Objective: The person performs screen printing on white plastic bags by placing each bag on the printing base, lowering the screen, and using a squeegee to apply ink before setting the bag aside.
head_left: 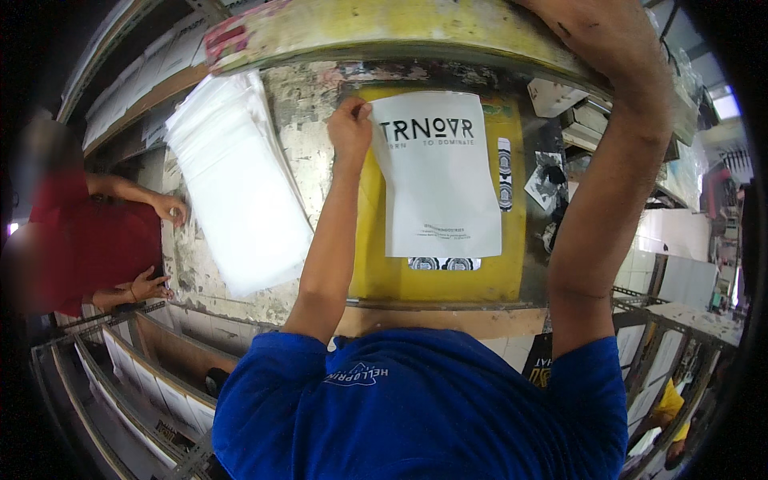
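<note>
My left hand (350, 126) pinches the upper left corner of a white printed bag (440, 180) that lies on the yellow printing pad (376, 272) of a worn table. My right hand (596, 32) is raised at the top and holds up the yellow-edged screen frame (384, 32), which is tilted above the pad. The bag carries black lettering near its top and small print lower down. My fingers on the frame are partly out of view.
A stack of blank white bags (236, 184) lies left of the pad. A person in a red shirt (88, 240) stands at the left, both hands at the table edge. Shelves (136, 80) run along the upper left; racks (144, 376) sit below.
</note>
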